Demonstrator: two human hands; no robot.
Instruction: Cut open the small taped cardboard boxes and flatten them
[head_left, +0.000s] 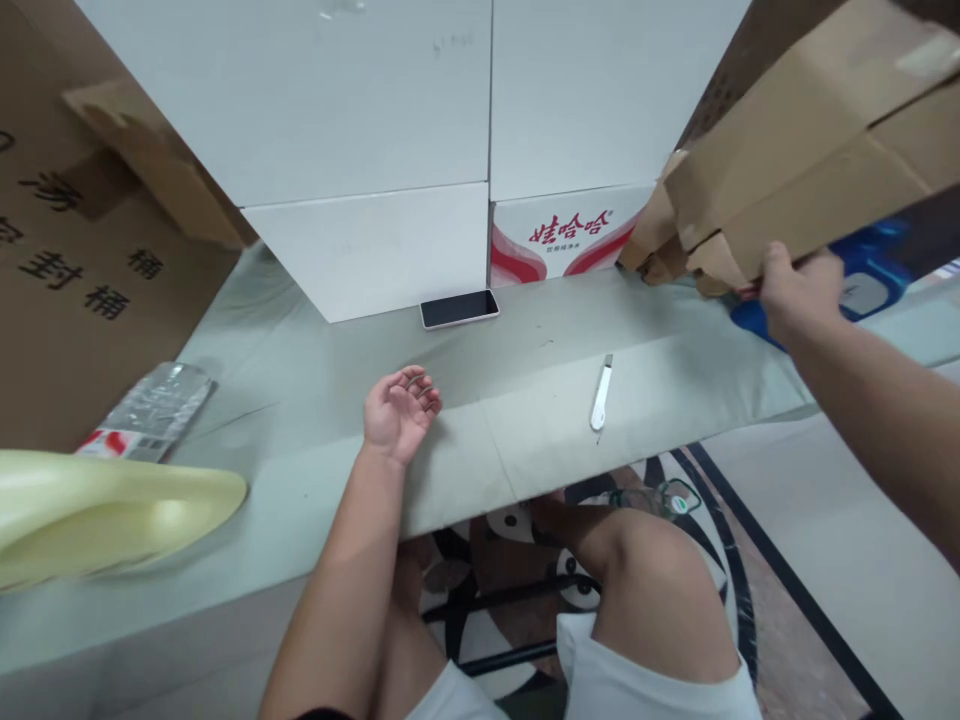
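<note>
My left hand [401,412] rests palm up above the cloth-covered table [465,430], its fingers loosely curled, apart and holding nothing. At the right, my right hand [802,290] is closed at the lower edge of a brown cardboard box [795,150], which is tilted; its fingertips are partly hidden there. Just behind that hand is a blue plastic object [877,270] with a pale label. A white utility knife [601,393] lies on the cloth between my hands, its blade end pointing away from me. Beyond my left hand, a phone [460,309] with a dark screen lies flat.
White cartons [367,250] stand stacked at the back, one with red printing [570,235]. A large brown carton [112,290] is at the left, near a clear plastic pack [161,400] and a pale yellow curved object [120,510]. A clear bottle [660,500] lies on the floor.
</note>
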